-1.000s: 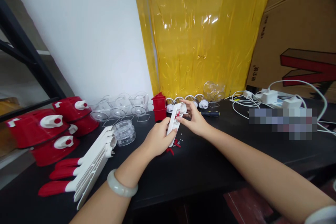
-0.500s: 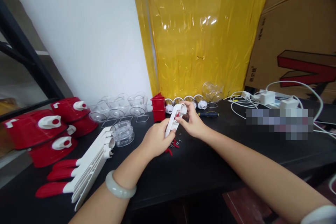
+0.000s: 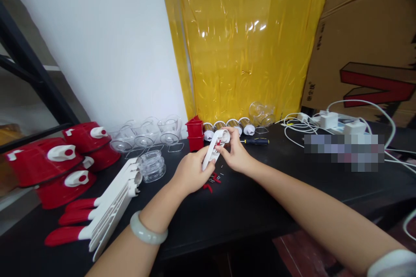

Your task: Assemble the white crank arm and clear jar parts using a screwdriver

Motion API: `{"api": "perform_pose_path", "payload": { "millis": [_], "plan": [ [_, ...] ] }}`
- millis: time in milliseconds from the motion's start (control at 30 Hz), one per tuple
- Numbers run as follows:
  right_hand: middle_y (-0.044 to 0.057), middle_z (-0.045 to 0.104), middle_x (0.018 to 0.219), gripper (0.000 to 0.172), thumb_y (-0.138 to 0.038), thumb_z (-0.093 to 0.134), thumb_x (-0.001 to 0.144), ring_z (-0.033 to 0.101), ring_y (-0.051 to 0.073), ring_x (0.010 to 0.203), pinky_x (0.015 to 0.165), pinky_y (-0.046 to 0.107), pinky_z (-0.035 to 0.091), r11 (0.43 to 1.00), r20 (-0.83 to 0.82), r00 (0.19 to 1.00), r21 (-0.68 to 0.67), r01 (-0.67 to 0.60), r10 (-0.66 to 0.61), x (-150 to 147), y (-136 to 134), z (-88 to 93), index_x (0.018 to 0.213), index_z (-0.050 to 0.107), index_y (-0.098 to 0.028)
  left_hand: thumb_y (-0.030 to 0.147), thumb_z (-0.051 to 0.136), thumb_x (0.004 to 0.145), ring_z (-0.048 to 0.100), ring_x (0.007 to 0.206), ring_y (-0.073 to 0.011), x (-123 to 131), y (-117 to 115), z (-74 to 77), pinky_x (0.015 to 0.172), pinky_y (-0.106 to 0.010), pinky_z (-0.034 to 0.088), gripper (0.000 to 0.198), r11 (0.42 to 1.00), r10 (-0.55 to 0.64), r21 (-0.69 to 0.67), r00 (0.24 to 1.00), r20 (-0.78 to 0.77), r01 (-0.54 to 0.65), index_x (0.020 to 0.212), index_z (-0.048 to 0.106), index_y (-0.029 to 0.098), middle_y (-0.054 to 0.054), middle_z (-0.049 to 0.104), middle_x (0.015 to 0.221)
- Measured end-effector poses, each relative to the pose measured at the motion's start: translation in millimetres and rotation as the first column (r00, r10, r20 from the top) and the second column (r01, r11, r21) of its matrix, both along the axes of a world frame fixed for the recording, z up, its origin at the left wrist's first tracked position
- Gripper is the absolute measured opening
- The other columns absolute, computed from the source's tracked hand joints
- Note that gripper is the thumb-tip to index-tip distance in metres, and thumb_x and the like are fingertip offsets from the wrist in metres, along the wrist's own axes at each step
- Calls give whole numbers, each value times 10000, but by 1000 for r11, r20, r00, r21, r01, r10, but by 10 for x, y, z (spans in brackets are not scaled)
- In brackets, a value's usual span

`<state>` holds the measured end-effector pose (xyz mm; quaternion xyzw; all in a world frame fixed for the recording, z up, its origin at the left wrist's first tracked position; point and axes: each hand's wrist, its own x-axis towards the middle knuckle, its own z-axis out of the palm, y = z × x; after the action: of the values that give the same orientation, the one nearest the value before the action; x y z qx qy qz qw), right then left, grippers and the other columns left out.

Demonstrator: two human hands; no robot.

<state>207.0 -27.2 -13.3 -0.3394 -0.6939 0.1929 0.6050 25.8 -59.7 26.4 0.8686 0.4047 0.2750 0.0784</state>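
Above the black table (image 3: 234,220) a white plastic part (image 3: 209,156) with a round ring-like end is tilted upright between both hands. My left hand (image 3: 194,169) grips its lower end, thumb on the near side. My right hand (image 3: 238,152) closes around the ring end, with the thumb pressed at a small red piece (image 3: 219,143) inside the white part. How far that piece sits in is hidden by my fingers. Below lie small red plastic pieces (image 3: 207,188) and several thin metal pins (image 3: 222,175).
On the left stand red housings (image 3: 42,156), white handles with red grips (image 3: 110,201) and stacked clear rings (image 3: 152,166). Clear cups (image 3: 170,129), red hoppers (image 3: 195,132) and grater drums (image 3: 233,125) line the back. A screwdriver (image 3: 256,142) and white cables (image 3: 294,138) are rightward.
Both hands keep hold of the white part in nearly the same pose. The right thumb and fingers shift slightly at the red piece; the view moves a little.
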Motion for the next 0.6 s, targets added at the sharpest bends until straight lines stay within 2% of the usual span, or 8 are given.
{"api": "perform_pose_path", "payload": {
  "millis": [100, 233, 300, 367, 433, 500, 567, 600],
  "plan": [
    [112, 545, 1153, 529, -306, 627, 832, 619, 210, 981, 845, 403, 548, 1000, -3, 1000, -4, -6, 6, 7, 35, -21, 1243, 304, -224, 349, 482, 920, 617, 645, -185, -15, 10, 7, 618, -264, 407, 393, 1000, 15, 15, 1000, -19, -15, 1269, 611, 222, -30, 708, 798],
    [116, 538, 1187, 563, -358, 648, 829, 618, 212, 1013, 864, 407, 542, 1000, 23, 1000, -9, -21, 21, 47, 88, -64, 1259, 310, -222, 463, 441, 955, 653, 650, -200, -29, 14, 17, 603, -262, 396, 425, 992, 112, 69, 990, -88, -106, 1296, 602, 265, -38, 724, 812],
    [130, 511, 1255, 568, -385, 623, 853, 590, 219, 1098, 897, 411, 534, 999, 32, 999, -3, -33, 33, 75, 89, -71, 1300, 312, -223, 494, 419, 964, 680, 691, -225, -32, 11, 19, 628, -276, 410, 438, 983, 162, 111, 979, -120, -149, 1317, 582, 292, -43, 734, 821],
    [142, 466, 1316, 550, -399, 585, 881, 526, 231, 1206, 947, 426, 512, 999, 47, 999, 38, 22, -24, 96, 58, -41, 1338, 334, -225, 491, 418, 965, 703, 767, -261, -35, 11, 20, 668, -302, 433, 438, 967, 225, 150, 964, -139, -204, 1335, 558, 301, -58, 749, 885],
    [145, 432, 1335, 499, -385, 560, 894, 453, 249, 1278, 1002, 464, 471, 978, 51, 986, 140, 152, -160, 85, -10, 47, 1335, 386, -229, 447, 405, 975, 709, 820, -275, -42, 20, 24, 706, -324, 449, 444, 946, 299, 170, 944, -138, -275, 1373, 515, 284, -78, 753, 953],
    [141, 453, 1292, 402, -334, 540, 898, 427, 268, 1281, 1048, 515, 410, 925, 57, 957, 279, 260, -286, 8, -114, 197, 1278, 462, -232, 407, 405, 980, 705, 844, -275, -52, 36, 33, 769, -350, 457, 456, 923, 364, 177, 924, -118, -341, 1406, 478, 261, -93, 748, 960],
    [128, 517, 1205, 305, -274, 543, 886, 473, 270, 1188, 1054, 537, 372, 890, 142, 944, 400, 221, -298, -169, -245, 382, 1188, 532, -233, 341, 432, 973, 687, 909, -274, -56, 46, 42, 883, -385, 432, 429, 928, 351, 153, 935, -47, -340, 1379, 499, 218, -107, 737, 987],
    [114, 556, 1158, 267, -244, 538, 885, 491, 261, 1144, 1041, 523, 377, 897, 244, 938, 425, 124, -246, -298, -315, 473, 1150, 557, -236, 312, 466, 958, 669, 956, -279, -53, 44, 45, 924, -392, 411, 389, 942, 319, 110, 948, 12, -318, 1317, 547, 187, -115, 730, 987]
  ]
}}
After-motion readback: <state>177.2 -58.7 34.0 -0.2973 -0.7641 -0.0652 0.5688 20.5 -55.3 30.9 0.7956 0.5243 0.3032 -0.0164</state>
